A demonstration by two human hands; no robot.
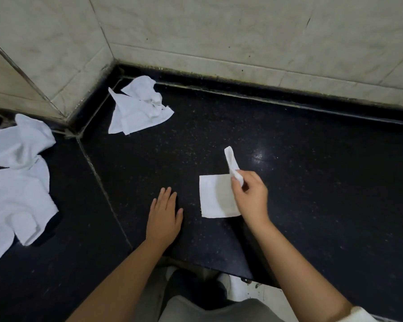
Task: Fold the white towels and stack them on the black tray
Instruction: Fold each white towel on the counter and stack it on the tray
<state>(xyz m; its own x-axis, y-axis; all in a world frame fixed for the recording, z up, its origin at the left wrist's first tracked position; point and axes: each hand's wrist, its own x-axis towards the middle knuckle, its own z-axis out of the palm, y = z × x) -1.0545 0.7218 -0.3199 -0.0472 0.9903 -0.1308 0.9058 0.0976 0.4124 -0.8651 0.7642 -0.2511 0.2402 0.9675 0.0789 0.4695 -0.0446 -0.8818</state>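
A small white towel (215, 197) lies partly folded on the black counter (312, 182). My right hand (250, 196) pinches its upper right corner and lifts that flap up off the surface. Left of it, my left hand (164, 216) rests flat on the counter with straight fingers, holding nothing. A crumpled white towel (137, 108) lies near the back corner. Several more white towels (16, 182) are heaped at the far left, and a dark edge that may be the black tray (49, 233) shows under them.
Tiled walls (219, 31) close the counter at the back and left. The counter's front edge (219, 269) runs just before my legs, with pale floor below it. A grout seam (102, 182) crosses the counter diagonally.
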